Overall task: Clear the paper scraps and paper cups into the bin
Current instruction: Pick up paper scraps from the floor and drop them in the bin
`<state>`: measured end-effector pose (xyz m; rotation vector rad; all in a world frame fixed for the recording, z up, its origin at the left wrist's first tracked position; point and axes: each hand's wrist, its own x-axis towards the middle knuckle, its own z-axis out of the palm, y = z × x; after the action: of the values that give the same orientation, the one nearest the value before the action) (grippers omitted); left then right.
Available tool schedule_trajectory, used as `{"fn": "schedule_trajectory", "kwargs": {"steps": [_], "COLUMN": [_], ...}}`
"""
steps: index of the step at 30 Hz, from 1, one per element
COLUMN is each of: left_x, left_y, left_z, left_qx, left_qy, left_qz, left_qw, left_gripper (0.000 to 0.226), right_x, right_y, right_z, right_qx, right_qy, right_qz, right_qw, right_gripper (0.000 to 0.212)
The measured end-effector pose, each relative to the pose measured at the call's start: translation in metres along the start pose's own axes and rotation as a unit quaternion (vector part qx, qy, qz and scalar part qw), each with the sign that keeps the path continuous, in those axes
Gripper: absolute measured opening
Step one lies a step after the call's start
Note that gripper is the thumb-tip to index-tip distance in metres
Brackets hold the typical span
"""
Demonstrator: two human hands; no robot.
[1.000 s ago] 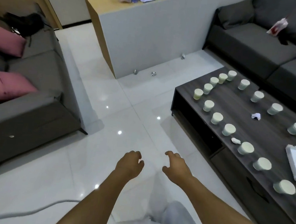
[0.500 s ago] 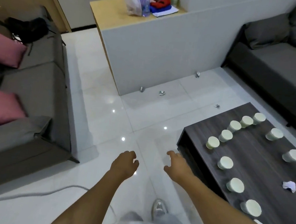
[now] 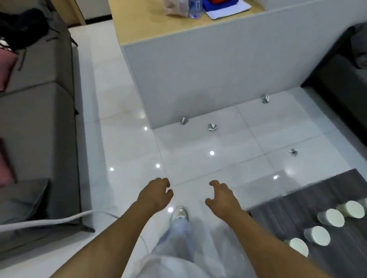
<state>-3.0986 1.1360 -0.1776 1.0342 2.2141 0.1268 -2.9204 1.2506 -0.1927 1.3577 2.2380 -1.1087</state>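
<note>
Paper cups [image 3: 331,217] upside down in a row on the dark desk [image 3: 312,197], lower right, partly cut off by the frame edge.

Left hand [image 3: 154,194] and right hand [image 3: 222,199] held out over the white floor [image 3: 200,140], apart, fingers loosely curled, gripping nothing. Blurred leg and shoe [image 3: 179,213] below them. Grey sofa [image 3: 30,100] with pink cushions at left, small crumpled scraps [image 3: 212,127] on the tiles beyond; hard to make out what they are.
</note>
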Motion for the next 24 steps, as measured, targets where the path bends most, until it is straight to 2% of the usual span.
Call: {"fn": "schedule_trajectory", "kwargs": {"steps": [9, 24], "left_x": [0.166, 0.424], "left_y": [0.014, 0.054], "left_z": [-0.105, -0.156], "left_qx": [0.019, 0.005], "left_qy": [-0.017, -0.068], "left_qz": [-0.006, -0.059], "left_qw": [1.0, 0.996], "left_gripper": [0.036, 0.035], "right_x": [0.146, 0.415], "right_y": [-0.073, -0.082], "right_z": [-0.083, -0.195], "right_qx": [0.035, 0.057], "right_qy": [-0.006, -0.051], "right_qz": [0.013, 0.055], "right_qw": [0.999, 0.996], "right_gripper": [0.057, 0.056]}}
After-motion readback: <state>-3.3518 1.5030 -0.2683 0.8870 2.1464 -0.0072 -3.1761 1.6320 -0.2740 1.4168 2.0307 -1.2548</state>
